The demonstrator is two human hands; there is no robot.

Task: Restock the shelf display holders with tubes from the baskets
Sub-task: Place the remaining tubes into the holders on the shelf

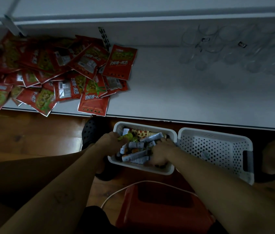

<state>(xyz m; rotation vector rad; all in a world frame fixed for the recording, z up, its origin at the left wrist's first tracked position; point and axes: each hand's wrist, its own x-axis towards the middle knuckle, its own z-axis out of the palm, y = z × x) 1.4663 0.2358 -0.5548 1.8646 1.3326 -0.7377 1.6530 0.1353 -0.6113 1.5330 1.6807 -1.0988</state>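
A white perforated basket [170,169] on the floor holds several white tubes [136,145] and small packets. My left hand [109,141] reaches into its left side, its fingers among green packets. My right hand [163,153] is curled over tubes at the basket's right side; the exact grip is blurred. Clear display holders [231,46] stand at the back right of the white shelf [192,98], faint in the dim light.
A second white perforated basket [217,149] sits to the right, nearly bare. Several red snack packets [62,70] are heaped on the shelf's left. A red stool [158,205] with a white cable is below me. My feet in dark clogs [89,132] flank the baskets.
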